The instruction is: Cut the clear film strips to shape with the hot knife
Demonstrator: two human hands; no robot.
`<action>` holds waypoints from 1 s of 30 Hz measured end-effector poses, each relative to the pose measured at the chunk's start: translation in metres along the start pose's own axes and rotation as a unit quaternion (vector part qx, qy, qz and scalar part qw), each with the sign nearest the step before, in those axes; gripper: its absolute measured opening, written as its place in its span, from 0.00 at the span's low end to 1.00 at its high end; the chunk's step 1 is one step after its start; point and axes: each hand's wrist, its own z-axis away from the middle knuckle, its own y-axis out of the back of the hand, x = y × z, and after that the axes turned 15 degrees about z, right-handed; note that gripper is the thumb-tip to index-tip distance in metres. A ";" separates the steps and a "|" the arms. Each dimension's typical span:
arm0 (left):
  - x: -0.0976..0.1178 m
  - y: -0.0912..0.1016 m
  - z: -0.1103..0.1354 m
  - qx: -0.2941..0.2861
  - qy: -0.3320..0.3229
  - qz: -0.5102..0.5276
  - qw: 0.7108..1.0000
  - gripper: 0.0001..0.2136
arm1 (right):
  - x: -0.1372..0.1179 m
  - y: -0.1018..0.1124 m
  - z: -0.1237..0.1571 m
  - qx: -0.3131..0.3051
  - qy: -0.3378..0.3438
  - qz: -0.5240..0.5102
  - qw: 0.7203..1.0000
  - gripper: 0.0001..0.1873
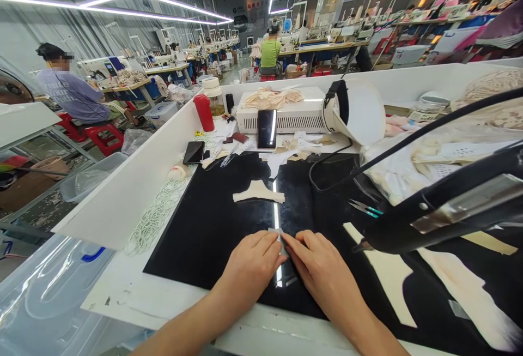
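We look mid-job: left hand (255,258) and right hand (321,263) pinching grey strip (282,246) on black mat (212,236), cream piece (258,191) there untouched.

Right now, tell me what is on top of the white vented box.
A loose pile of cream fabric pieces lies on the white vented box. The box top beneath that pile is covered, so anything under it cannot be seen.
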 end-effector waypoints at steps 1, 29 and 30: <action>0.000 0.000 0.000 -0.002 0.001 0.000 1.000 0.13 | 0.000 0.000 0.000 -0.001 0.000 0.004 1.000 0.20; -0.006 -0.009 0.000 0.054 -0.016 0.010 0.998 0.16 | 0.040 0.055 0.021 0.302 0.033 0.034 0.952 0.22; -0.006 -0.009 0.000 0.059 -0.019 0.012 0.998 0.16 | 0.051 0.060 0.027 0.332 -0.005 0.019 0.943 0.28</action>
